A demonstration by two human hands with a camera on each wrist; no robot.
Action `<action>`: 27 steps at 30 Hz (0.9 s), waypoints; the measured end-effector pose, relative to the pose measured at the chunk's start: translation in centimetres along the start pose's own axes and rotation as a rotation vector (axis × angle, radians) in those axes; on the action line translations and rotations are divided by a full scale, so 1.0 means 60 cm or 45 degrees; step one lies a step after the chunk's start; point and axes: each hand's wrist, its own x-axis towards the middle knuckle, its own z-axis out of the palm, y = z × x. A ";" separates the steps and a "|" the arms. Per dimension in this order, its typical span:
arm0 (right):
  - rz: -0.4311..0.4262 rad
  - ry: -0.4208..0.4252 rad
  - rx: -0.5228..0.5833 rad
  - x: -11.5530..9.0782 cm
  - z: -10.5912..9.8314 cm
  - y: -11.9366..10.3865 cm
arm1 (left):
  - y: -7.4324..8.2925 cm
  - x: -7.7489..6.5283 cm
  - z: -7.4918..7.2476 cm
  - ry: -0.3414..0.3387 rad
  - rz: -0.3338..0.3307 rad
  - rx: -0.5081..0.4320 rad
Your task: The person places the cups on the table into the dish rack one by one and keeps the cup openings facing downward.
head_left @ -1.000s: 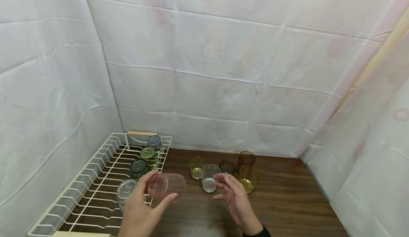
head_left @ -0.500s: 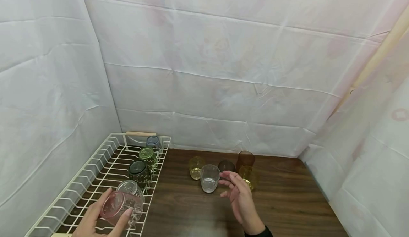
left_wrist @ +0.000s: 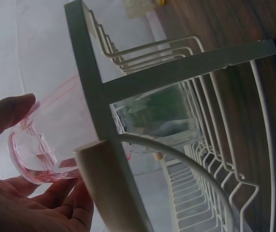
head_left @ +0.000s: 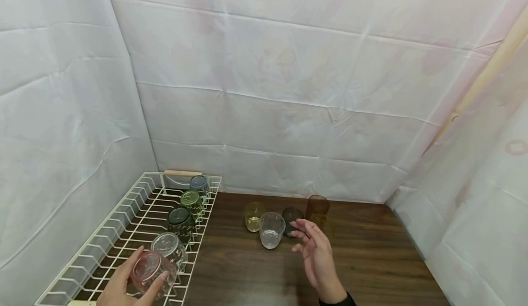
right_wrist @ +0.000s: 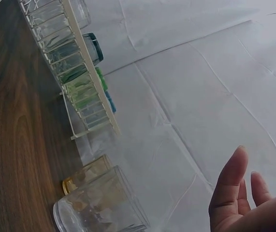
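Note:
My left hand [head_left: 119, 283] grips a pink glass [head_left: 154, 271], bottom up, between thumb and fingers at the near end of the white wire dish rack [head_left: 89, 239]. An upturned clear glass [head_left: 168, 244] stands just beyond it in the rack. In the left wrist view the pink glass [left_wrist: 55, 130] is partly behind the rack's frame; whether it rests on the wires I cannot tell. My right hand [head_left: 319, 260] hovers over the table with loosely bent fingers, holding nothing. Nearest to it are a clear glass [head_left: 271, 232] and a dark grey glass [head_left: 290, 216].
Upturned dark green [head_left: 180, 221], light green [head_left: 192, 201] and blue [head_left: 199, 183] glasses line the rack's right side. On the wooden table [head_left: 371, 255] stand a yellow glass [head_left: 254, 216], a brown glass [head_left: 317, 204] and another yellow one partly behind my right hand. White sheets [head_left: 264, 90] wall the space.
My left hand has carried the pink glass left and toward me, from above the rack's right edge to its near end. The right hand has drawn slightly right and down from the clear glass.

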 end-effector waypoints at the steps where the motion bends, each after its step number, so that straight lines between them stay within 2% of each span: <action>1: -0.001 0.006 0.005 0.000 -0.001 0.000 | -0.004 0.002 0.000 -0.052 -0.013 0.020; 3: -0.007 0.018 0.016 -0.001 -0.002 0.000 | -0.011 0.007 0.000 -0.146 -0.016 0.040; 6: -0.014 0.032 0.024 0.000 -0.003 -0.002 | -0.016 0.011 0.003 -0.233 -0.027 0.075; 16: 0.007 0.046 0.022 0.000 -0.005 -0.001 | -0.023 0.012 0.010 -0.260 -0.127 0.092; 27: 0.005 0.044 0.040 0.000 -0.005 0.000 | -0.046 0.027 0.008 -0.501 -0.134 0.160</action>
